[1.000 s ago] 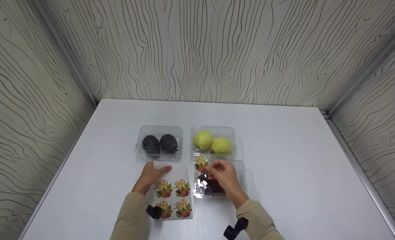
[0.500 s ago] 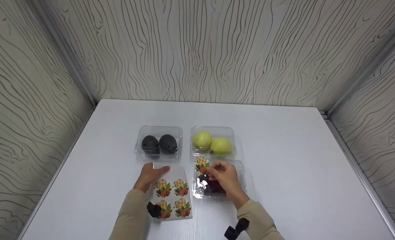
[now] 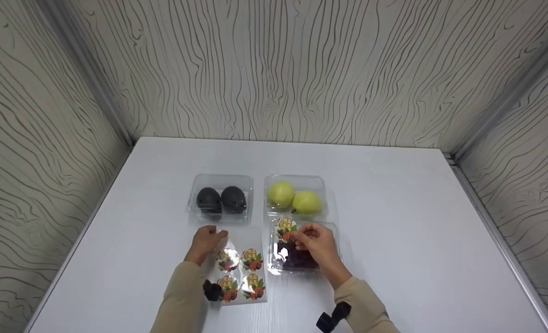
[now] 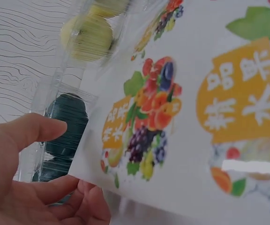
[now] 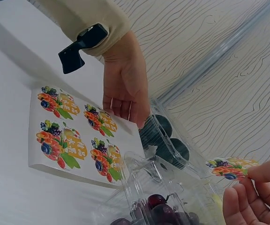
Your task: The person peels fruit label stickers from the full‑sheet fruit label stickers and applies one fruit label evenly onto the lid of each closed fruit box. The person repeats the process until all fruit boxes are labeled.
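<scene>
My right hand (image 3: pixel 317 238) pinches a round fruit-print sticker (image 3: pixel 286 230) by its edge between thumb and fingers, over a clear clamshell box (image 3: pixel 336 231) of dark red, grape-like fruits (image 5: pixel 161 208). At the left, my left hand (image 3: pixel 204 243) holds the upper left corner of a white sticker sheet (image 4: pixel 182 190). Its fingers (image 4: pixel 55 190) curl at and under that corner, while the thumb (image 4: pixel 43 127) stands raised off the paper. Several more fruit stickers remain on the sheet, which catches some glare in the head view.
Two dark, egg-shaped fruits (image 3: pixel 233 199) sit in a clear box (image 3: pixel 223 179) behind the sheet. Right of it, another clear box (image 3: pixel 301 179) holds two yellow-green pears (image 3: pixel 307 202). Wood-patterned panels (image 3: pixel 274 69) enclose the white table (image 3: pixel 394 222) at the back and sides.
My right hand has shifted slightly right with the sticker, now more over the grape-like fruits' box. The left thumb has drawn back left, and the sheet has tilted, showing more glare.
</scene>
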Motion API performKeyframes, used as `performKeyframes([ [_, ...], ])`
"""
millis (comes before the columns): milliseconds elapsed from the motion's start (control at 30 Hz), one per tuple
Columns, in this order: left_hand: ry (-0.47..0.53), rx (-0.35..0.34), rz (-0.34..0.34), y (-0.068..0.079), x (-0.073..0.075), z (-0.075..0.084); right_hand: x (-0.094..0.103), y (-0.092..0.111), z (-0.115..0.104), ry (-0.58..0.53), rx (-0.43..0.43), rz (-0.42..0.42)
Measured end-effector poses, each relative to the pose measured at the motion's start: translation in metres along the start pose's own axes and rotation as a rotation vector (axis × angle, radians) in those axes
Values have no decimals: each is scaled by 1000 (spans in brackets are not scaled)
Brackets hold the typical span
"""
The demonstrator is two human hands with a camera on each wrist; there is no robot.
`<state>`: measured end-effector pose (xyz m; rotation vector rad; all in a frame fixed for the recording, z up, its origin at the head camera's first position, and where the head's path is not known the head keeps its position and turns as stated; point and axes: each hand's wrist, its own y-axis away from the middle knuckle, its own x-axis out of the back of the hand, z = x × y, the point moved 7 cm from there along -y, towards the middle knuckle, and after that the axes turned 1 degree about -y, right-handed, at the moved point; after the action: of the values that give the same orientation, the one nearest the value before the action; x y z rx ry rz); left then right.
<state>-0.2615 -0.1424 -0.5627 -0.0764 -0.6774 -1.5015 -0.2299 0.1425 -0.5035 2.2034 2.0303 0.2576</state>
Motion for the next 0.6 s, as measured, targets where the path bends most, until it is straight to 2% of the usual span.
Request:
performKeyframes([
  [233,-60,-17,12,2,1,0,4,-2,3,17,3,4],
  [500,-235,-126,112,9,2,11,14,-3,-1,128,70,23],
  [600,-274,-156,127,13,0,17,19,-2,-3,182,93,32],
])
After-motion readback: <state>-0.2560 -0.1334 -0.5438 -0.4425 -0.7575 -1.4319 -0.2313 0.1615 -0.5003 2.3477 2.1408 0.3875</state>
